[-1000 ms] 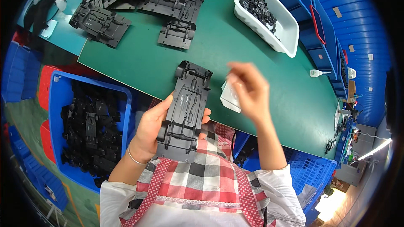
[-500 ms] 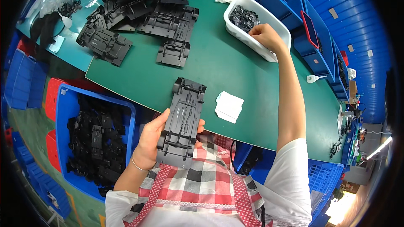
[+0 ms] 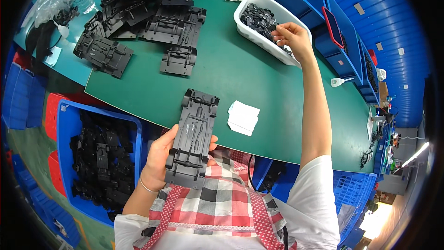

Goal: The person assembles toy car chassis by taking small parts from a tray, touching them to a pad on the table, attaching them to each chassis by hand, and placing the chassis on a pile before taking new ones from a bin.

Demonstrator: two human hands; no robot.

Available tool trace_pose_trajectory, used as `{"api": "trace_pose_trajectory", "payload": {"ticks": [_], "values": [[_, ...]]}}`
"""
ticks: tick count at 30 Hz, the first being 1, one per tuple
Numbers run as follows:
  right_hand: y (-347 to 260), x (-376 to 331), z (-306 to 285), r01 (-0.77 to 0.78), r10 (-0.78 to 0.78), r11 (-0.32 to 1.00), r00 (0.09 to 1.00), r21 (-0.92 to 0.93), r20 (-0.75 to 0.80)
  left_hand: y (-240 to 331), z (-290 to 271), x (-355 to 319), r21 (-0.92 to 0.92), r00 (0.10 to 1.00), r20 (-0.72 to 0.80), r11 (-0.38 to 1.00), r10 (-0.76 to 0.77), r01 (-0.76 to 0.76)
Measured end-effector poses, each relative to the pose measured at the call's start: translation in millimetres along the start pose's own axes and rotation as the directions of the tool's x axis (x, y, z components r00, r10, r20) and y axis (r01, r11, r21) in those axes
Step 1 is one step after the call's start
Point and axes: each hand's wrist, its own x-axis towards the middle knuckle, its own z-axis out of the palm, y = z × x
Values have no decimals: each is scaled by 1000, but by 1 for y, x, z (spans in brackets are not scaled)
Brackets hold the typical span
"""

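My left hand is closed around the lower part of a black plastic toy-car chassis. Its ribbed, moulded side faces up, in front of my apron. With my arm stretched out to the far right, my right hand hovers over a white plastic bin. Thumb and fingers are pinched together there; anything between them is too small to make out against the dark pieces below. Small black plastic parts fill much of that bin.
More black chassis are piled at the back left of the green table. A folded white paper lies near its front edge. A blue crate of black parts stands at left. Blue bins, a red-framed phone and a small white bottle line the right.
My right hand has risen out of the small parts and moved slightly right across the bin. The chassis stays in my left hand. The whole view has shifted a little.
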Motion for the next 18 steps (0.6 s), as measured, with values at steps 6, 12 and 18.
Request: {"api": "trace_pose_trajectory", "payload": {"ticks": [6, 12, 18], "values": [[-7, -24, -9, 56, -63, 921, 998, 387, 7, -1, 2, 0, -56, 1000, 11, 998, -17, 18], [-18, -80, 6, 99, -159, 812, 986, 575, 54, -1, 1, -1, -61, 1000, 7, 998, 5, -4], [-22, -134, 35, 110, -145, 898, 988, 426, 50, -1, 0, -1, -59, 1000, 27, 998, -3, 5]]}}
